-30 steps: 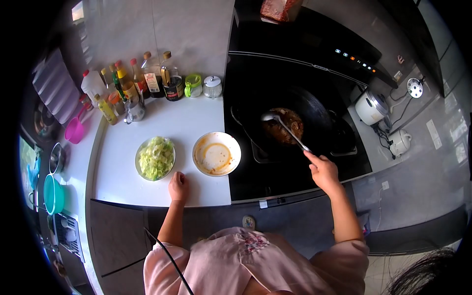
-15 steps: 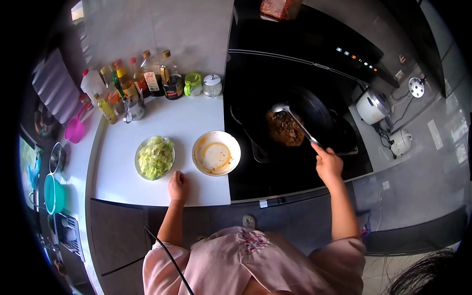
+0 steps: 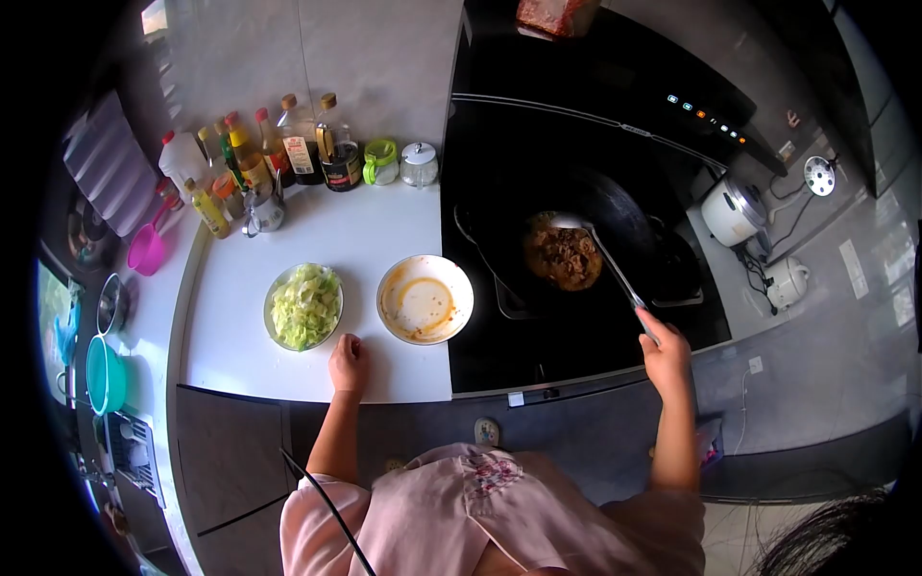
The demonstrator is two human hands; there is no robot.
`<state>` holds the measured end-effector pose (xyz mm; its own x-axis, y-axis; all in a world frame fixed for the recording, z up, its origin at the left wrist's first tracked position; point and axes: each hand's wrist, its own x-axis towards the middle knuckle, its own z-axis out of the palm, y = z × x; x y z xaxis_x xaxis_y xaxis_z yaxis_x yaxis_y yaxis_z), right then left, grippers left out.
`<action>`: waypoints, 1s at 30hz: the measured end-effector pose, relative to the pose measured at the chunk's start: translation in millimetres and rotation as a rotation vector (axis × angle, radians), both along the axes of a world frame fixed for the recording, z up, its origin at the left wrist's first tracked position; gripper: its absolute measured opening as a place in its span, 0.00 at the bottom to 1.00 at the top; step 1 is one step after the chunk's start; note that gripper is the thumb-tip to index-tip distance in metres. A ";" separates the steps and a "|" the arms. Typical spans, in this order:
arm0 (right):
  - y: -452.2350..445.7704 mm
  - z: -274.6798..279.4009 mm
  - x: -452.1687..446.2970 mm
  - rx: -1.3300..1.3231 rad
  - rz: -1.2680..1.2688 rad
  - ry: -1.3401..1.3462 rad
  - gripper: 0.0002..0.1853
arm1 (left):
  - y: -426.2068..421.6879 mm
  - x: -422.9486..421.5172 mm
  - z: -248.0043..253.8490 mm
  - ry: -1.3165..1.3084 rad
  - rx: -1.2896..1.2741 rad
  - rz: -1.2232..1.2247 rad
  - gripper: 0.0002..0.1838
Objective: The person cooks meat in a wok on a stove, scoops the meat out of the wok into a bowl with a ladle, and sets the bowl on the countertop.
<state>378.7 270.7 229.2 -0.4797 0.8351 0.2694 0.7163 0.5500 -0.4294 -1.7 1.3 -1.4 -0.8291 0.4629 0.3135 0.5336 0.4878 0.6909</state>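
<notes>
My right hand [image 3: 665,350] grips the end of a long metal ladle [image 3: 618,271]. The ladle's bowl rests at the far edge of brown, saucy food pieces [image 3: 569,264] in a black wok [image 3: 619,206]. Closed in a loose fist, my left hand [image 3: 348,365] rests on the white counter near its front edge. Just beyond it stands a bowl of chopped pale-green leafy vegetable [image 3: 305,307]. To its right is a white bowl [image 3: 386,322] with orange-brown sauce streaks inside.
Sauce bottles [image 3: 298,144], a green-lidded jar [image 3: 380,163] and a glass jar [image 3: 419,165] line the wall. A range hood [image 3: 595,86] hangs above the black stove. A rice cooker [image 3: 730,209] stands at right; a teal basin [image 3: 106,376] is at far left.
My right hand has moved right and slightly toward me with the ladle. The ladle's bowl has turned and shifted right across the food. My left hand has stayed in place.
</notes>
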 end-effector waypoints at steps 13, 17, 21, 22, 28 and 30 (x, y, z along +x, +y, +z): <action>-13.7 -27.1 15.3 -0.255 0.047 0.396 0.22 | 0.8 1.6 1.1 0.009 -0.013 0.003 0.04; -37.6 -28.8 19.6 -0.638 -0.213 0.636 0.23 | -0.2 1.6 0.8 0.009 -0.018 0.009 0.03; -45.2 -48.1 15.8 -0.706 -0.299 0.763 0.23 | 0.9 2.2 1.6 -0.006 -0.010 0.001 0.03; -45.8 -50.8 15.1 -0.718 -0.310 0.764 0.23 | 1.5 2.4 2.4 -0.022 -0.005 0.005 0.03; -47.2 -56.1 11.1 -0.744 -0.264 0.839 0.23 | 1.8 2.8 3.1 0.000 -0.005 0.006 0.03; -47.4 -55.4 10.5 -0.739 -0.258 0.838 0.23 | 1.2 1.9 2.4 -0.014 -0.026 0.006 0.03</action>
<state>389.2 223.2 173.9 -0.1726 0.9696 -0.1736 0.1076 -0.1566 -0.9818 0.3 2.5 1.0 -0.8361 0.4657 0.2900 0.5211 0.5090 0.6851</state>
